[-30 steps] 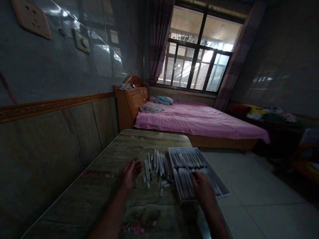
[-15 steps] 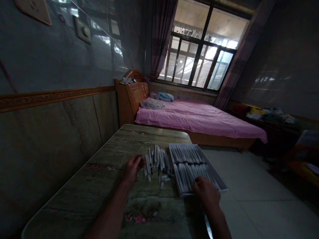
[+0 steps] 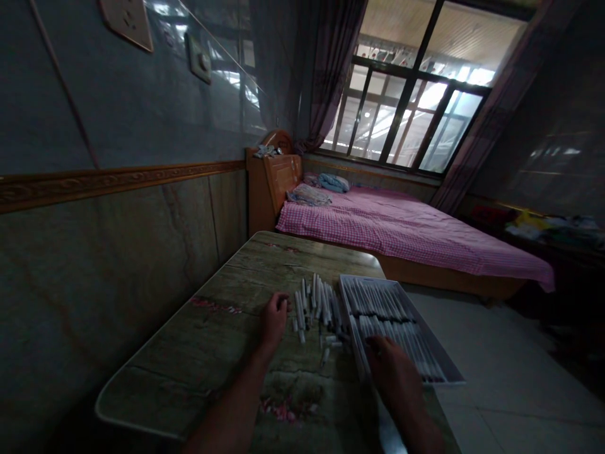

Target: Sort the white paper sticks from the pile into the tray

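Several slim white pens [image 3: 319, 299] with dark ends lie in a loose heap on the table. Short white caps or pen pieces [image 3: 326, 357] lie just in front of the heap. To its left is my left hand [image 3: 274, 318], fingers curled in and apart from the pens. A shallow white tray [image 3: 350, 321] to the right of the heap holds two rows of similar pens [image 3: 397, 334]. My right hand [image 3: 392, 369] hovers over the tray's near left part, its fingers bent together. Dim light hides whatever either hand may hold.
The patterned stone-look table [image 3: 189, 359] has a pale rim, and the tray sits by its right edge. Beyond stands a bed [image 3: 401, 221] with a pink checked sheet. A tiled wall [image 3: 118, 252] runs along the left; pale floor tiles [image 3: 472, 340] lie right.
The view has swung left, so the room appears shifted right. Relative to the tray, my right hand has moved left, from the near edge toward the left side. My left hand stays beside the heap.
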`<state>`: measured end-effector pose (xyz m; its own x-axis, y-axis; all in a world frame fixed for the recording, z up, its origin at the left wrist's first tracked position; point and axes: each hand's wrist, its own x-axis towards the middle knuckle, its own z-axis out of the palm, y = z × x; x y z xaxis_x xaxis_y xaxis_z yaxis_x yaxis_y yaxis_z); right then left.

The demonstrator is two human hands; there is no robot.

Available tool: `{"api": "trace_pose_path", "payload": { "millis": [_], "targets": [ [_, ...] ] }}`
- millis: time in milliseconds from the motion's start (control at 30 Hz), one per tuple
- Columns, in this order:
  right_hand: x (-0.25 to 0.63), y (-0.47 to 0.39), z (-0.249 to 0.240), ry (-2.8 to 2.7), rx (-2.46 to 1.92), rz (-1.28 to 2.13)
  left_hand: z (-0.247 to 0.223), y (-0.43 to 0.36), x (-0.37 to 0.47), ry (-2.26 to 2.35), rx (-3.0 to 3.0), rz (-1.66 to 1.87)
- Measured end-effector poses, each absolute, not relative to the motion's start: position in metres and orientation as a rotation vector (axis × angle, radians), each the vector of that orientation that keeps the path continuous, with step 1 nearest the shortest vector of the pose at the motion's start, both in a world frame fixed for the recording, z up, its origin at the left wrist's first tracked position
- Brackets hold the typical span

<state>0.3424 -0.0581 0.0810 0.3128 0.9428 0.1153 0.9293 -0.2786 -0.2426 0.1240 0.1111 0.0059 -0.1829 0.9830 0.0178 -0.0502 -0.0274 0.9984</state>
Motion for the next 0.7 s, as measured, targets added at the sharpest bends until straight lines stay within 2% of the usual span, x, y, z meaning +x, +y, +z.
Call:
{"api": "trace_pose_path", "payload": {
  "millis": [133,300,500,700],
  "targets": [
    [0.280,-0.033,0.076,-1.881,-2.111,0.234,0.007,0.105,0.125,1.361,1.210,1.348],
    [0.228,0.014,0.066,-1.979,-2.103,0.210,0.005,0.103,0.123,1.509,1.503,1.148],
    [0.226,0.046,0.059,-2.028,-2.209,0.154,0.006,0.104,0.121,1.579,1.598,1.054],
    [0.233,0.042,0.061,-2.081,-2.257,0.191,0.005,0.099,0.122,1.521,1.640,1.204]
  ]
}}
